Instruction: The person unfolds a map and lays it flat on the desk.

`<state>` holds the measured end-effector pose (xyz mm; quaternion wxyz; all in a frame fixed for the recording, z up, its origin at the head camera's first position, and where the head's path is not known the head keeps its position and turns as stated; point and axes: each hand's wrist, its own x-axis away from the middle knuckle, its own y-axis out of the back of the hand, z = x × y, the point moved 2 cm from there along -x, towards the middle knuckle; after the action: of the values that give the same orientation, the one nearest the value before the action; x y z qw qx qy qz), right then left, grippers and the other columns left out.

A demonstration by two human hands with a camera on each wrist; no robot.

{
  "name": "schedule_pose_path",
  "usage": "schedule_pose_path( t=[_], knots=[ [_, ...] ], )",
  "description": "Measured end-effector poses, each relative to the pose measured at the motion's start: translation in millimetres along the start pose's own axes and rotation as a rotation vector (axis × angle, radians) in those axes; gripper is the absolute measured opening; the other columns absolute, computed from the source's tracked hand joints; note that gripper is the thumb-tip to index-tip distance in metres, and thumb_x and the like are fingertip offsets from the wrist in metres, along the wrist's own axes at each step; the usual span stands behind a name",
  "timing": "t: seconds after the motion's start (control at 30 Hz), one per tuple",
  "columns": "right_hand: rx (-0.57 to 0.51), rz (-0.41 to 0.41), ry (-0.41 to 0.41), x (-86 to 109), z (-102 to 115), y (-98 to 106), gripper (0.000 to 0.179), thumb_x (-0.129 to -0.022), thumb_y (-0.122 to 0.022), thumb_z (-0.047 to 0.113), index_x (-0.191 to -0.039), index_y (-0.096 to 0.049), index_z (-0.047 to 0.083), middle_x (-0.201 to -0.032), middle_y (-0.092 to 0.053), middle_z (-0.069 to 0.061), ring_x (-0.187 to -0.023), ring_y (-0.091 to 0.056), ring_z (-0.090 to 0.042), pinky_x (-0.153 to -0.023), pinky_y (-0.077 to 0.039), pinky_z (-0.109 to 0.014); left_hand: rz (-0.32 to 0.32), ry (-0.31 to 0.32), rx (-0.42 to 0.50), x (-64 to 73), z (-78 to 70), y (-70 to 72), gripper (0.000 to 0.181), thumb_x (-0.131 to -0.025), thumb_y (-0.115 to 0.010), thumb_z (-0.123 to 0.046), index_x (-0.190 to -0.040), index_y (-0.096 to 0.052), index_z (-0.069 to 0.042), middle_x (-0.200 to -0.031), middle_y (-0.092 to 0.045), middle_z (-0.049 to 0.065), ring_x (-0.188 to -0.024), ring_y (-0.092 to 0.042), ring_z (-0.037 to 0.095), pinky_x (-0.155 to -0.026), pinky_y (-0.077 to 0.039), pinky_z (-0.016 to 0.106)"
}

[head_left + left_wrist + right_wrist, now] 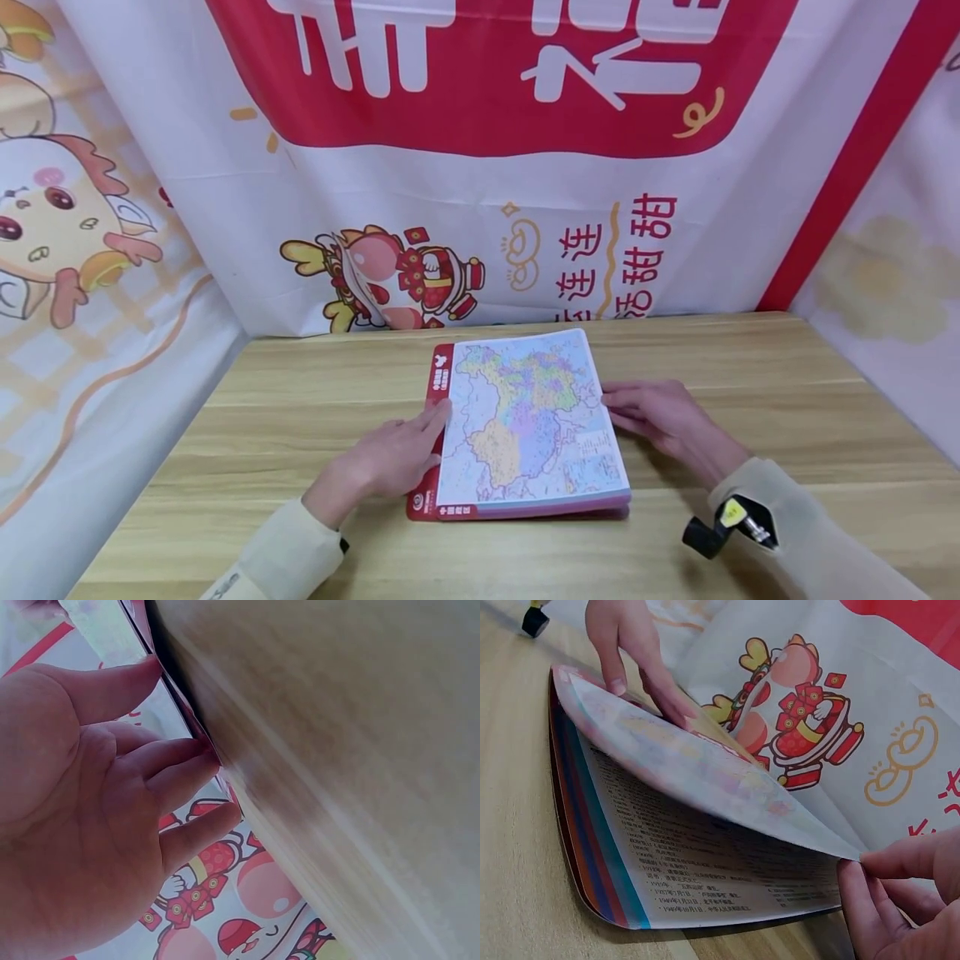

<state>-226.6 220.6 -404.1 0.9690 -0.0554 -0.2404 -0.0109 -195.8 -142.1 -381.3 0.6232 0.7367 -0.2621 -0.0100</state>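
A thick booklet [431,392] with a red left border lies on the wooden table, a coloured map showing on its top page [517,417]. At its right edge my right hand [660,412] pinches that page between thumb and fingers. In the right wrist view the page [652,757] is lifted and bowed, and a page of printed text [705,877] shows underneath. My left hand [397,454] rests on the booklet's red left side, fingers extended. The left wrist view shows its fingertips [225,817] at the booklet's edge.
The wooden table [225,475] runs out on both sides of the booklet. Behind it hangs a white and red printed cloth [487,183] with cartoon figures, and more printed cloth [75,250] closes off the left side. A small black device [742,521] is worn on the right wrist.
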Motion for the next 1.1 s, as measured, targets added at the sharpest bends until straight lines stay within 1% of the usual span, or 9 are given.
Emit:
schedule_pose_path(
  t=[0.17, 0.3, 0.47, 0.6, 0.73, 0.83, 0.9, 0.97, 1.1],
  knots=[
    [0.024, -0.022, 0.012, -1.0, 1.2, -0.4, 0.055, -0.098, -0.076, 0.009, -0.149, -0.058, 0.002, -0.130, -0.077, -0.014, -0.099, -0.080, -0.015, -0.091, -0.064, -0.030, 0.001, 0.022, 0.024, -1.2, 1.5, -1.2, 0.084, -0.105, -0.066, -0.032, -0.172, -0.017, -0.015, -0.178, -0.025, 0.005, -0.164, -0.031, 0.026, -0.129, -0.034, 0.056],
    [0.010, -0.036, 0.035, 1.2, 5.7, 2.3, 0.059, -0.096, -0.077, 0.009, -0.151, -0.056, 0.002, -0.116, -0.081, -0.006, -0.096, -0.080, -0.011, -0.090, -0.065, -0.028, -0.007, 0.019, 0.026, -1.4, 2.6, -1.3, 0.084, -0.107, -0.063, -0.034, -0.172, -0.014, -0.015, -0.178, -0.025, 0.006, -0.163, -0.032, 0.027, -0.129, -0.034, 0.057],
    [-0.053, -0.034, 0.073, 8.3, 17.0, 15.8, 0.059, -0.095, -0.079, 0.008, -0.150, -0.057, 0.002, -0.098, -0.083, 0.004, -0.092, -0.079, -0.007, -0.087, -0.065, -0.026, -0.011, -0.033, -0.032, 0.7, 2.9, 0.1, 0.074, -0.110, -0.056, -0.034, -0.171, -0.020, -0.012, -0.179, -0.022, 0.007, -0.165, -0.025, 0.027, -0.130, -0.031, 0.060],
    [-0.064, -0.021, 0.100, 13.3, 25.5, 32.9, 0.038, -0.094, -0.082, 0.012, -0.132, -0.076, 0.014, -0.096, -0.082, 0.009, -0.092, -0.078, -0.004, -0.086, -0.064, -0.025, 0.007, -0.060, -0.111, 3.1, 3.7, 0.4, 0.068, -0.111, -0.054, -0.035, -0.169, -0.027, -0.013, -0.180, -0.020, 0.007, -0.167, -0.022, 0.028, -0.128, -0.032, 0.063],
    [-0.062, -0.013, 0.109, 18.4, 32.3, 49.8, 0.037, -0.094, -0.082, 0.017, -0.130, -0.077, 0.021, -0.097, -0.082, 0.013, -0.094, -0.078, -0.003, -0.088, -0.064, -0.025, 0.017, -0.045, -0.130, 4.8, 5.1, 0.3, 0.067, -0.111, -0.053, -0.038, -0.169, -0.029, -0.014, -0.180, -0.019, 0.007, -0.166, -0.022, 0.028, -0.128, -0.032, 0.064],
    [-0.074, -0.005, 0.112, 21.3, 36.4, 62.9, 0.027, -0.096, -0.081, 0.018, -0.122, -0.081, 0.027, -0.098, -0.082, 0.014, -0.093, -0.078, -0.004, -0.088, -0.064, -0.025, 0.022, -0.027, -0.118, 6.6, 7.5, 0.8, 0.067, -0.111, -0.054, -0.039, -0.169, -0.030, -0.014, -0.180, -0.020, 0.007, -0.166, -0.022, 0.028, -0.128, -0.030, 0.064],
    [-0.094, 0.002, 0.114, 21.0, 38.6, 72.2, 0.016, -0.096, -0.081, 0.018, -0.106, -0.084, 0.029, -0.097, -0.082, 0.014, -0.092, -0.079, -0.005, -0.086, -0.064, -0.025, 0.023, -0.023, -0.112, 8.5, 10.8, 1.9, 0.068, -0.110, -0.055, -0.038, -0.168, -0.031, -0.013, -0.179, -0.022, 0.008, -0.166, -0.023, 0.029, -0.128, -0.030, 0.066],
    [-0.132, 0.017, 0.118, 19.6, 40.0, 81.8, 0.016, -0.097, -0.079, 0.015, -0.095, -0.085, 0.030, -0.096, -0.082, 0.012, -0.090, -0.079, -0.006, -0.084, -0.065, -0.025, 0.023, -0.020, -0.107, 10.8, 15.5, 3.1, 0.069, -0.109, -0.057, -0.038, -0.168, -0.032, -0.011, -0.179, -0.023, 0.010, -0.166, -0.024, 0.031, -0.127, -0.030, 0.068],
    [-0.207, 0.049, 0.132, 16.7, 40.0, 102.0, 0.024, -0.100, -0.072, 0.007, -0.092, -0.087, 0.024, -0.093, -0.083, 0.007, -0.086, -0.079, -0.008, -0.079, -0.066, -0.026, 0.024, 0.018, -0.078, 14.7, 30.7, 4.2, 0.072, -0.108, -0.058, -0.040, -0.167, -0.032, -0.008, -0.178, -0.023, 0.012, -0.165, -0.024, 0.034, -0.126, -0.029, 0.071]
  ],
)
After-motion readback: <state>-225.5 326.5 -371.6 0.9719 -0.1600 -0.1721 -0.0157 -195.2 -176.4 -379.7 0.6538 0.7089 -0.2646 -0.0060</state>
